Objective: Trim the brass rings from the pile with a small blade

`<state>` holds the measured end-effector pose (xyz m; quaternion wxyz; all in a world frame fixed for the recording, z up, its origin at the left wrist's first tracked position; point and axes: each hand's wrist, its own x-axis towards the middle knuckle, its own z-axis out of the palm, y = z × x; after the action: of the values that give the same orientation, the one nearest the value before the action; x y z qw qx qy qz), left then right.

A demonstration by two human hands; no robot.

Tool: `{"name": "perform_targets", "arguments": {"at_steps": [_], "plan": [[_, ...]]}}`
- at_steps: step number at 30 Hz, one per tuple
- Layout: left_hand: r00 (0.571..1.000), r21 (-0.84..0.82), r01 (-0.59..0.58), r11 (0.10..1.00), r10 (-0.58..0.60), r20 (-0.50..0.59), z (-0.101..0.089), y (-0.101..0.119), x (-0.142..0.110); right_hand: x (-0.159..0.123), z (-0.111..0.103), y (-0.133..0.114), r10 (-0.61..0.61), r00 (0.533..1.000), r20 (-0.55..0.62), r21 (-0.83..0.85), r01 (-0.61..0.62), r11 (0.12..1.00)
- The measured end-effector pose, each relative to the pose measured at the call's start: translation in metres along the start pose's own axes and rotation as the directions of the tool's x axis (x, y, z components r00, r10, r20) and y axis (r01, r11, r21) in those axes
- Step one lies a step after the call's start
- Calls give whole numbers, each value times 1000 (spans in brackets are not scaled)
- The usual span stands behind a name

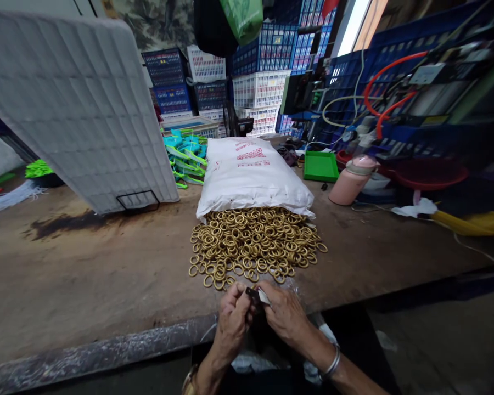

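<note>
The left hand [234,314] pinches a dark bit [251,293], the right hand [286,311] a pale bit [264,297], probably for steadiness, with gold rings [251,247] at twelve o'clock, likely for easy reach.

Left hand [234,314] and right hand [287,311] meet around a small dark object [252,294] near gold-coloured rings [255,241] heaped against a white sack [253,178].

A silvery bangle [334,363] rings the right wrist [313,343].

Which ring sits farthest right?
The gold-coloured round ring jutting from the right edge of the pile, about midway front to back; every other ring lies further left.
</note>
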<state>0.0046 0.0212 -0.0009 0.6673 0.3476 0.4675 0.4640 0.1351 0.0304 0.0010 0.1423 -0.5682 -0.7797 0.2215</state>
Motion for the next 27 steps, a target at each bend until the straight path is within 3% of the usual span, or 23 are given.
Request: {"name": "perform_targets", "arguments": {"at_steps": [7,13,18,21,24,27], "plan": [[997,65,-72,995,73,-20,-1,-4,-1,-1,1,1,19,1000,4,-89,-18,996],[1000,20,20,1000,-19,-8,4,4,-9,0,-7,8,55,998,-9,-126,-56,990],[995,-129,86,988,-80,52,6,12,-13,2,-15,31,151,977,-152,-114,-169,979],[994,-219,101,971,-88,68,5,9,-8,5,-21,51,227,930,-288,-43,-249,967],[992,-251,112,961,-95,78,2,3,-4,10,-31,76,339,847,-410,46,-352,935],[989,-270,146,952,-132,71,2,3,-2,16,-40,93,447,784,-432,87,-457,885]]}}
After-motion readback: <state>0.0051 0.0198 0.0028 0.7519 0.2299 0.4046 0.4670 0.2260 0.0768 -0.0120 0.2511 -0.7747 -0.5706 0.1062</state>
